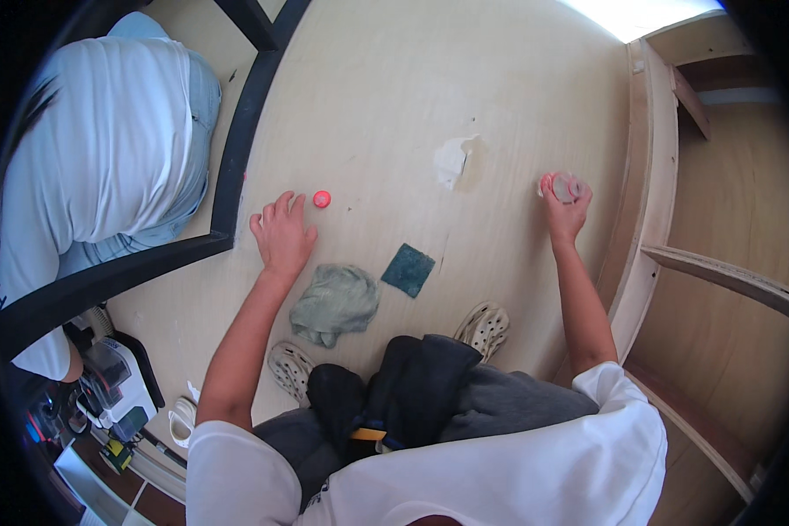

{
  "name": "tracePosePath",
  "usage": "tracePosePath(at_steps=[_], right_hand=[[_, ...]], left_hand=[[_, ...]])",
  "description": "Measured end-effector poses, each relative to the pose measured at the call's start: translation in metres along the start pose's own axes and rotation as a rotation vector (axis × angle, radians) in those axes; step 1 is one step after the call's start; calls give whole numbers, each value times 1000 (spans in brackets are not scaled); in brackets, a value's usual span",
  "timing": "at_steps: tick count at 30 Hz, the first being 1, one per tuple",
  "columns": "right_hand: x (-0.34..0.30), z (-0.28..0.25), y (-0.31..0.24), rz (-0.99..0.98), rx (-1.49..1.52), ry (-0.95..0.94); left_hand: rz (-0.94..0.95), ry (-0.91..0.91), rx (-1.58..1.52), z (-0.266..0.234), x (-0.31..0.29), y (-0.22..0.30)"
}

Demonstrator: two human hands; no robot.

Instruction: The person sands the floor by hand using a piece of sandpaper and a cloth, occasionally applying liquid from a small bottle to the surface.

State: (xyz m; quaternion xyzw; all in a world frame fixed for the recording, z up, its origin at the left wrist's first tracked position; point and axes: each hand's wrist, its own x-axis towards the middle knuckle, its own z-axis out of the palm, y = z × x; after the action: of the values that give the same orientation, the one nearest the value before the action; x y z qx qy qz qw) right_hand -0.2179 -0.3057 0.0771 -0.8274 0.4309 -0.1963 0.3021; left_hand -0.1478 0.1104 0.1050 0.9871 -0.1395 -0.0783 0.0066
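A clear container [566,189] with pinkish-red parts is at the right of the frame, a little above mid-height, gripped in the person's right hand [565,213], whose fingers close around it. Whether it is upright or tilted is hard to tell. The left hand [282,235], left of centre, has its fingers loosely spread and holds nothing; I cannot tell whether it touches the floor [368,105]. Just beside its fingertips, on their right, lies a small round red cap [322,199].

Between the hands, above the centre, an irregular whitish patch [453,163] marks the pale floor. Below it, near the centre, lies a dark green square pad [408,270], with a crumpled grey-green cloth [335,304] to its lower left. Two beige clogs [485,329] show at the lower middle. A wooden frame [649,158] runs down the right side. At the upper left, beyond a dark bar [241,140], a co-worker [118,131] in a white top bends over.
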Motion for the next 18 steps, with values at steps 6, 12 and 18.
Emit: tracePosePath(at_steps=[6, 12, 18], right_hand=[[3, -14, 40, -76, 189, -135], [-30, -34, 34, -12, 21, -59], [-117, -40, 10, -994, -30, -822]], left_hand=[[110, -60, 5, 7, 27, 3], [372, 54, 97, 27, 50, -14], [584, 29, 113, 20, 36, -45]])
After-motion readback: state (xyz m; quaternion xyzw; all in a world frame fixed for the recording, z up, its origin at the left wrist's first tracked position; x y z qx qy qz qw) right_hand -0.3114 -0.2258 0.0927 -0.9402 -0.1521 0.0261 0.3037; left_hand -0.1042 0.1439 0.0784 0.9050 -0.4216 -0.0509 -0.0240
